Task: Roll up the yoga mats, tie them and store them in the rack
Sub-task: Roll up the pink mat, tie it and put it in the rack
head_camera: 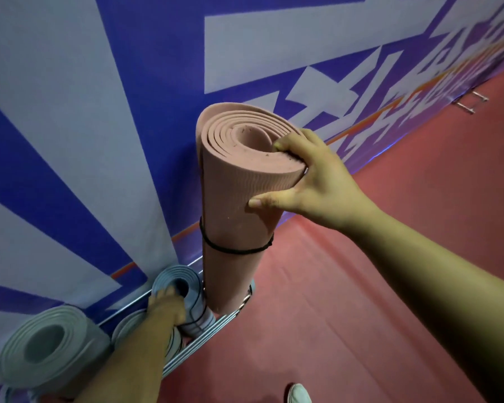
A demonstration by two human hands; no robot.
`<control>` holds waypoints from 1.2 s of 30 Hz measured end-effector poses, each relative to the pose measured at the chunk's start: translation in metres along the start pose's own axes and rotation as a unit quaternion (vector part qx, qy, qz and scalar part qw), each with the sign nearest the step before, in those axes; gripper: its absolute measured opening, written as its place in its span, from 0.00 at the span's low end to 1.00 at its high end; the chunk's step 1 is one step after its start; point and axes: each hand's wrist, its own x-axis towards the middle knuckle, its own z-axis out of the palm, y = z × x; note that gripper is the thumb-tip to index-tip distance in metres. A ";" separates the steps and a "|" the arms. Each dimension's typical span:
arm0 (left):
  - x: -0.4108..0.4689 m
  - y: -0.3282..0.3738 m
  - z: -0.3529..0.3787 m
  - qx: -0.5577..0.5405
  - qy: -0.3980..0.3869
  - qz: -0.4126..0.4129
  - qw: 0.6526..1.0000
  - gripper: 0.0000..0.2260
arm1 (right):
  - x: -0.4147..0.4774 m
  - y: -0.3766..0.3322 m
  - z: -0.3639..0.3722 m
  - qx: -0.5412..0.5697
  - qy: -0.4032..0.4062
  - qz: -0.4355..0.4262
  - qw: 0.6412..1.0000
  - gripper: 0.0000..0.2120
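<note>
Step in hand: storing. The rolling and tying of the pink mat look done, and it is being placed at the rack.
Grey-green mats: two counted. One large roll (pixel 47 344) stands at the rack's left end, and a paler one (pixel 125 327) is half hidden behind the left forearm. A scrap at the bottom-left corner may be a third; I cannot tell.
Left grip (pixel 166 311): clamped on the top end of the blue mat, fingers curled over its rim. It is slightly blurred.
Blue mat (pixel 184 274): one, upright in the rack, touching the pink mat's lower part.
Rack (pixel 198 338): one, chrome rails on the floor along the wall banner (pixel 70 141).
Pink mat (pixel 233 199): one, upright at the rack's right end, leaning slightly towards the banner. Its foot is at the rails; whether it is seated inside them is hidden.
Black cord (pixel 236 250): one, looped round the pink mat below its middle. A dark band on the blue mat may be another tie.
Right grip (pixel 312 178): clamped on the pink mat's top, fingers hooked over the spiral end and thumb pressed on the outer wall.
Next move calls for: probably holding the blue mat aside, lowering the pink roll straight down beside it, then letting go at the top.
Floor (pixel 361 257): red, with one pale shoe (pixel 298 394) at the bottom edge.
</note>
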 end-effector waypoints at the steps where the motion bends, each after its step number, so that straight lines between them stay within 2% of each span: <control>1: -0.003 0.000 0.008 -0.004 0.009 -0.003 1.000 0.30 | -0.002 0.002 0.002 0.001 0.006 0.000 1.000 0.30; 5: -0.018 -0.005 0.035 -0.018 0.090 0.000 0.996 0.29 | -0.005 0.007 0.005 0.007 0.020 -0.006 1.000 0.30; 13: -0.002 -0.002 0.041 0.031 0.159 0.013 0.987 0.24 | -0.009 0.011 0.013 0.016 0.041 -0.034 0.998 0.29; 17: 0.007 0.010 0.032 0.049 0.150 -0.006 0.987 0.15 | -0.020 0.018 0.015 0.026 0.062 -0.042 0.997 0.29; 22: -0.002 0.012 0.028 0.018 0.180 -0.024 0.983 0.11 | -0.019 0.033 0.006 0.033 0.068 -0.013 0.997 0.31; 30: -0.029 0.020 0.040 0.047 0.167 -0.035 0.984 0.17 | -0.040 0.045 0.009 0.074 -0.028 -0.039 0.996 0.30; 36: -0.031 0.027 0.037 0.018 0.155 -0.067 0.985 0.16 | -0.072 0.049 0.048 0.078 0.037 -0.001 0.996 0.31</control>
